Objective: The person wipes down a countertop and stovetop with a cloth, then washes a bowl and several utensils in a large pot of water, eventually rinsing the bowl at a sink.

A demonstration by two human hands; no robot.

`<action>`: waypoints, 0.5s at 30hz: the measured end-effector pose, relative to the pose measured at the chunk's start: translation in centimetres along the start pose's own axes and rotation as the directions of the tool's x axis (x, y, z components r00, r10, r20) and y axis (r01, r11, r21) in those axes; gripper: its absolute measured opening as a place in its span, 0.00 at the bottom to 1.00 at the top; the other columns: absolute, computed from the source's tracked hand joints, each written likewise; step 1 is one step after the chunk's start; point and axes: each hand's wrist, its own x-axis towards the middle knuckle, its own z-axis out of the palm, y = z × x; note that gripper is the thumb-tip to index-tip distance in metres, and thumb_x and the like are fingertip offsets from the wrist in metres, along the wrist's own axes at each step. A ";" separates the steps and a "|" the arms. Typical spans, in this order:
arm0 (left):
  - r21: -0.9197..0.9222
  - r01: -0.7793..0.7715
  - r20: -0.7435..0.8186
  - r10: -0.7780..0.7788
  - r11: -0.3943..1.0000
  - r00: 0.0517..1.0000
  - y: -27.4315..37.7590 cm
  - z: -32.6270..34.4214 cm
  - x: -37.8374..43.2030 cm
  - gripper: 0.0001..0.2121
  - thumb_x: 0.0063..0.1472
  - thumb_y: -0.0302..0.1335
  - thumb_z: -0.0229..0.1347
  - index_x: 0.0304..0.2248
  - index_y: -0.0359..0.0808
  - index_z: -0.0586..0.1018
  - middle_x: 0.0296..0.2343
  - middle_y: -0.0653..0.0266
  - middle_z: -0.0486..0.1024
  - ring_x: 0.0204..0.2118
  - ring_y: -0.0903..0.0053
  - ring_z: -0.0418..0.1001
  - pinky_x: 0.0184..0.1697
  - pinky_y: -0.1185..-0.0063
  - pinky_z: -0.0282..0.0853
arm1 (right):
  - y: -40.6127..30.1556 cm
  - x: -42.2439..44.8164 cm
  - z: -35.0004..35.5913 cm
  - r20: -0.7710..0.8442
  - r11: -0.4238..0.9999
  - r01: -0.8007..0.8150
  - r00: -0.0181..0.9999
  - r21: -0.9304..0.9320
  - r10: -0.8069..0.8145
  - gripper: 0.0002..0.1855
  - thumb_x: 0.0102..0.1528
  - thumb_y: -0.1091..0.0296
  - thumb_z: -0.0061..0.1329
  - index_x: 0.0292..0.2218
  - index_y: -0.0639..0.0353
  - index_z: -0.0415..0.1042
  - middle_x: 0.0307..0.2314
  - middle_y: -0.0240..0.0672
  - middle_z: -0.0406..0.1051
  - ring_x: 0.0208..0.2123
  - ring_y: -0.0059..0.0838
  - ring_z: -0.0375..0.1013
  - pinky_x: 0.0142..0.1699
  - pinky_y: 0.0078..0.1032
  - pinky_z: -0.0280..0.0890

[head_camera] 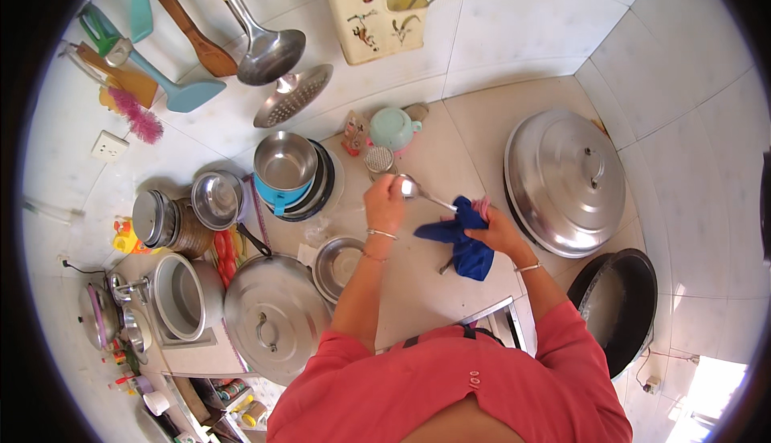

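Observation:
My left hand (385, 199) holds a shiny metal spoon (408, 186) by its bowl end. The spoon's handle slants down to the right and runs into a dark blue cloth (473, 256). My right hand (503, 232) is closed on this cloth, and the far end of the handle is hidden there. A bit of pink cloth (482, 205) shows above my right fingers. Below the blue cloth, the tip of a dark metal utensil (446, 266) sticks out; the rest of it is covered.
A large lidded pan (560, 178) stands on the right, with a black wok (626, 310) below it. Left of my arms are a steel basin (337, 265), a big pot lid (277, 316) and stacked bowls (286, 163). Ladles (274, 54) and a utensil holder (373, 21) hang on the wall.

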 end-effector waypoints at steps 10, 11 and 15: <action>-0.801 0.227 0.129 -0.211 0.554 0.969 4.5 1.3 -0.1 0.06 0.59 0.27 0.51 0.32 0.32 0.72 0.23 0.67 0.71 0.23 0.84 0.69 0.26 0.83 0.70 | -10.7 2.8 -1.8 -0.054 0.958 -0.187 0.978 0.219 0.203 0.19 0.53 0.58 0.46 0.42 0.62 0.65 0.22 0.33 0.68 0.22 0.21 0.67 0.26 0.17 0.61; -0.850 0.166 0.111 -0.139 0.500 0.984 5.2 1.5 -0.2 0.07 0.59 0.27 0.50 0.32 0.31 0.72 0.24 0.66 0.71 0.24 0.83 0.70 0.28 0.83 0.71 | -12.4 3.6 -1.8 -0.014 0.778 -0.179 0.972 0.603 0.235 0.18 0.56 0.60 0.43 0.42 0.66 0.65 0.21 0.31 0.67 0.21 0.18 0.66 0.26 0.16 0.60; -0.897 0.029 0.043 0.022 0.442 0.999 8.5 1.0 1.0 0.09 0.59 0.25 0.50 0.38 0.30 0.71 0.28 0.64 0.72 0.30 0.80 0.72 0.36 0.80 0.72 | -15.4 5.7 -4.3 -0.287 0.805 0.061 0.948 0.590 0.139 0.12 0.57 0.64 0.41 0.35 0.66 0.67 0.22 0.31 0.67 0.21 0.19 0.65 0.27 0.16 0.61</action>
